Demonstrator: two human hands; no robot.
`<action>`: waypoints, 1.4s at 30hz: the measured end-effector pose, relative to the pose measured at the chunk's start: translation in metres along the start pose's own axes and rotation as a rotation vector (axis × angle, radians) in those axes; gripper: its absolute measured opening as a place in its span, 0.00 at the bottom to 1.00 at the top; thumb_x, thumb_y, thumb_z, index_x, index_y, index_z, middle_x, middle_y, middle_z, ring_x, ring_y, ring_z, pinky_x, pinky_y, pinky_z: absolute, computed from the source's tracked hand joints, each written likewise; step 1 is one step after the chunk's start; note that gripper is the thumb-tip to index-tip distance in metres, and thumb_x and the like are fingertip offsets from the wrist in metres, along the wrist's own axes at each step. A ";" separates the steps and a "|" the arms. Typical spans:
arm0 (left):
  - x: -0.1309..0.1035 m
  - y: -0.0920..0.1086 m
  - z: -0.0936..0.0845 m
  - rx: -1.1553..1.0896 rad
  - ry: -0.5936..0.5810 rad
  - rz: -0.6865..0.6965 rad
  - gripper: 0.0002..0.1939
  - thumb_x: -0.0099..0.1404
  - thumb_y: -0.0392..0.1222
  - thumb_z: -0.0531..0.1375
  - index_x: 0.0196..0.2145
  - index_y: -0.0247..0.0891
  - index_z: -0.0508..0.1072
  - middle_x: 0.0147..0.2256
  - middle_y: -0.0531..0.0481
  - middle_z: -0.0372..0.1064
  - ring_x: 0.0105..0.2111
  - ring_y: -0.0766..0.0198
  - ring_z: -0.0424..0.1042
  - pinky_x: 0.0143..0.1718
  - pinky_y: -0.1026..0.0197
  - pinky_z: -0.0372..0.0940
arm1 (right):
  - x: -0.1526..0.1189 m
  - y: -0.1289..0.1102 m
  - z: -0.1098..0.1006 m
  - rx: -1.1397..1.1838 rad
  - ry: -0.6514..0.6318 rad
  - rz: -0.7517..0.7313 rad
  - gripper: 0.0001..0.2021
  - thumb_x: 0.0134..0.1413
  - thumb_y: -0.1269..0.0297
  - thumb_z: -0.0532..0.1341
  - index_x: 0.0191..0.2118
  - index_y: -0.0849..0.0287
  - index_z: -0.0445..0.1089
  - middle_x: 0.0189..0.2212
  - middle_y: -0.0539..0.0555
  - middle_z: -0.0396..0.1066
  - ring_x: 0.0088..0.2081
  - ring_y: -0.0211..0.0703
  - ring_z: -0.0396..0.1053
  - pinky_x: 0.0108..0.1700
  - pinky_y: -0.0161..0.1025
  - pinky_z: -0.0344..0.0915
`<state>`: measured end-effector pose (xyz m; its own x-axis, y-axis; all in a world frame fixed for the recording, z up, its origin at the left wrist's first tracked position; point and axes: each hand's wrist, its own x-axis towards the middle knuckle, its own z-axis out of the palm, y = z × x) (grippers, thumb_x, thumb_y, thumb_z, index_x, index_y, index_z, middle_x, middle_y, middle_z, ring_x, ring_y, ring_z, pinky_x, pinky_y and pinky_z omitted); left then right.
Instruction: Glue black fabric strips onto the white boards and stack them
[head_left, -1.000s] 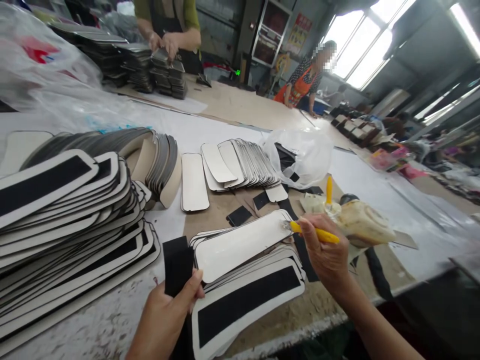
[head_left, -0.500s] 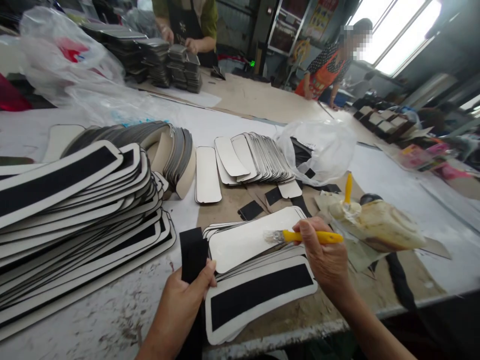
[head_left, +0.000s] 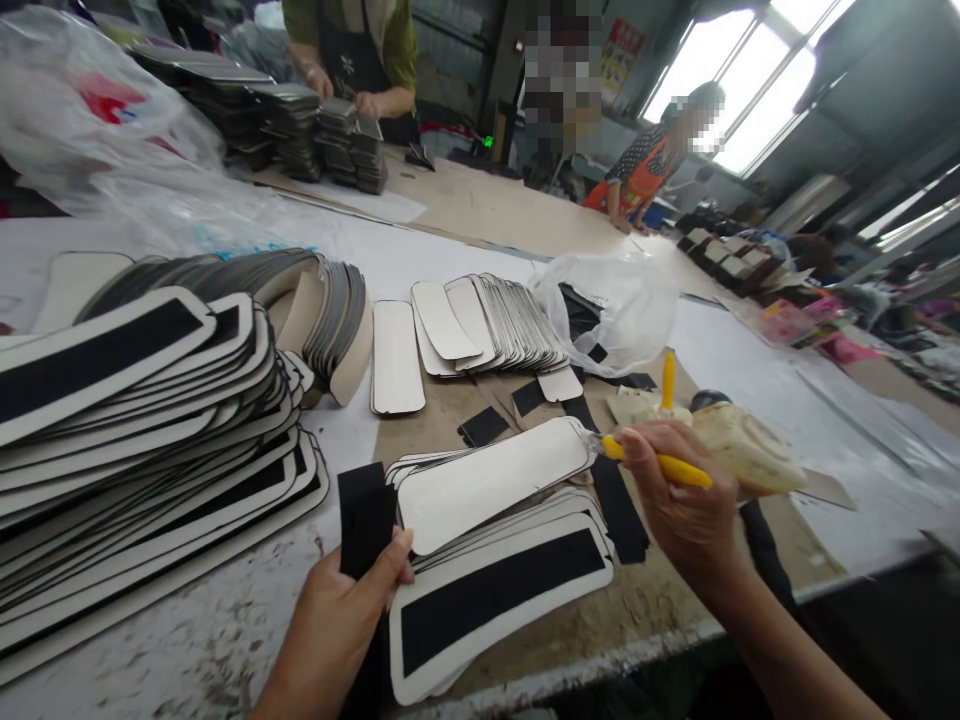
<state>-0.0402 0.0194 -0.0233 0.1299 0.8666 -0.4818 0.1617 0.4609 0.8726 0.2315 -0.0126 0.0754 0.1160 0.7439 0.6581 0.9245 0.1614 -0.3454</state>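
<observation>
My right hand (head_left: 686,505) grips a yellow-handled paintbrush (head_left: 684,471). Its bristles are at the right end of a blank white panel (head_left: 487,487) with rounded corners, which tops a fanned stack. Black fabric strips (head_left: 366,520) are held in my left hand (head_left: 337,610), whose thumb is at the panel's lower left corner. Below this panel, closer to me, lies a white panel with a black strip (head_left: 502,598) along its middle. A second yellow brush (head_left: 667,378) stands in a glue-stained plastic container (head_left: 750,440) behind my right hand.
At left rises a tall pile of black-striped panels (head_left: 135,400), with curved grey pieces (head_left: 337,320) behind it. A row of white panels (head_left: 502,320) and a clear plastic bag (head_left: 637,320) lie ahead. Two people (head_left: 367,60) work across the table (head_left: 480,215).
My right hand has moved the brush rightward, from the middle of the white panel to its right end. My left hand keeps its hold on the black strips. The camera view has shifted slightly.
</observation>
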 end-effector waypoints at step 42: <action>-0.007 0.016 -0.008 -0.100 0.016 0.069 0.20 0.52 0.57 0.63 0.24 0.36 0.70 0.16 0.57 0.60 0.20 0.67 0.57 0.25 0.64 0.52 | 0.003 -0.047 0.006 0.263 -0.001 0.286 0.16 0.61 0.57 0.53 0.25 0.58 0.67 0.23 0.49 0.65 0.24 0.37 0.64 0.28 0.35 0.61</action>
<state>-0.0463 0.0224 -0.0055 0.1215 0.8993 -0.4202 0.0541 0.4167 0.9074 0.1868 -0.0142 0.0896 0.3552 0.7836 0.5096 0.7300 0.1080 -0.6748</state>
